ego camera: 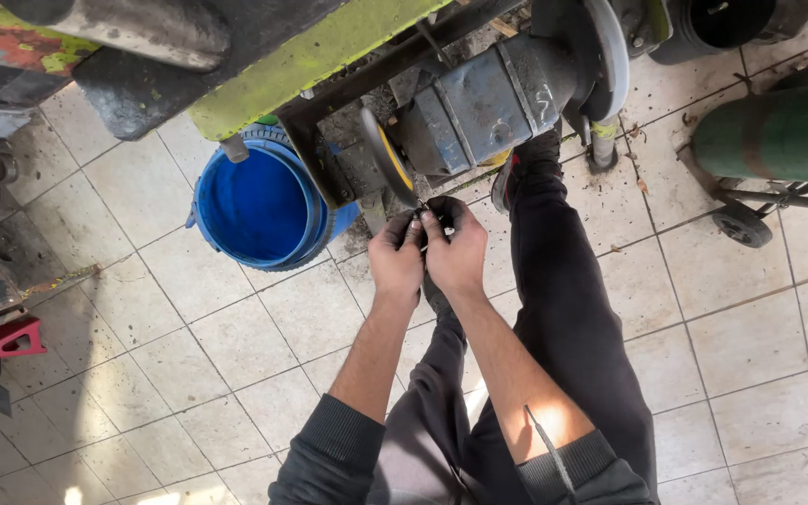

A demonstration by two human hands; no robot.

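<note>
A tiled floor (236, 346) of pale, grimy squares fills most of the view from above. Across the top runs a large machine frame (310, 56) in chipped yellow-green paint, and bolted under it sits a blue-grey gearbox (479, 103) with a round disc (600, 47) on its right end. At the far right lies a dark green gas cylinder (778, 136) on a small wheeled cart (743, 224). Left of the gearbox, partly under the frame, stands a blue plastic bucket (259, 201), open at the top. A red metal stand (7, 341) shows at the left edge.

The person wears dark trousers (572, 309) and dark sleeves pushed up the forearms. Both hands meet just below the gearbox, near a narrow pulley wheel with a yellow face (393, 164). The left hand (396, 260) and the right hand (457, 252) are side by side, fingers curled and pinching a small dark part (430, 224) between them. It is too small and shadowed to identify; it may be a clip or a bit of wire, with a pale tip showing.
</note>
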